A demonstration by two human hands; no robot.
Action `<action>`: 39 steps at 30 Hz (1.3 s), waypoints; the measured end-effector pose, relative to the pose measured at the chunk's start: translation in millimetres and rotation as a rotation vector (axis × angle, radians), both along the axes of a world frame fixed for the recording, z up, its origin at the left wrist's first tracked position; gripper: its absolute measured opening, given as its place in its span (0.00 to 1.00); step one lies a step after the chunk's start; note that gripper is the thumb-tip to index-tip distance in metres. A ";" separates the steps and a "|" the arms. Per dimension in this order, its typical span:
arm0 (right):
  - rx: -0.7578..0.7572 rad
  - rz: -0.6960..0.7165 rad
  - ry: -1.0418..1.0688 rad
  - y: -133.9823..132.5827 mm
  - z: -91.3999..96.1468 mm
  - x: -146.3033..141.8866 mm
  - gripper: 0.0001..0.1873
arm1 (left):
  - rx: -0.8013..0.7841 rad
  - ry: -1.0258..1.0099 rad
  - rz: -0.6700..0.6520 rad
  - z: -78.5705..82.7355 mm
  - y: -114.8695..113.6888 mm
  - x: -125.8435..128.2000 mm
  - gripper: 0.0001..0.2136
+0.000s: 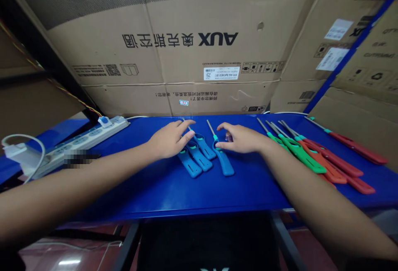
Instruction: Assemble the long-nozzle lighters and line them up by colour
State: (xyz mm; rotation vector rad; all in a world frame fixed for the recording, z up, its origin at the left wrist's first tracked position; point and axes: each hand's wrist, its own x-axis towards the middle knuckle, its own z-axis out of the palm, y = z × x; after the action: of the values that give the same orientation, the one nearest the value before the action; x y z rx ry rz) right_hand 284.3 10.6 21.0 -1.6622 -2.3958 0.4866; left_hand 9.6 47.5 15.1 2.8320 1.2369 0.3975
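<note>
Several blue long-neck gas lighters (200, 158) lie side by side at the middle of the blue table, metal necks pointing away from me. Over their upper ends is my left hand (169, 140), thumb and fingers apart; it covers parts of them. A separate blue lighter (225, 164) lies just to their right. My right hand (244, 138) is beside it, fingers curved and thumb apart from them, with the thumb tip at the lighter's trigger area. Whether that thumb touches the lighter, I cannot tell.
On the right lie a green lighter (300, 152), an orange lighter (329, 167) and several red lighters (357, 146). A white power strip (83, 140) with plugs and cables runs along the left. Cardboard (174, 64) walls the back of the blue table (174, 198).
</note>
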 end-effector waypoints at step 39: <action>-0.002 0.132 -0.070 -5.1 -22.7 -39.2 0.15 | -0.239 0.167 -0.270 -29.0 27.4 7.3 0.36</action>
State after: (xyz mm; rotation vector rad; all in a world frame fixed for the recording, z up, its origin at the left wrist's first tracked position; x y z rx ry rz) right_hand 245.1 5.4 -1.7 -1.5539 -2.5681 0.4586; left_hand 16.9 74.9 -13.9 2.8102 0.8358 0.0026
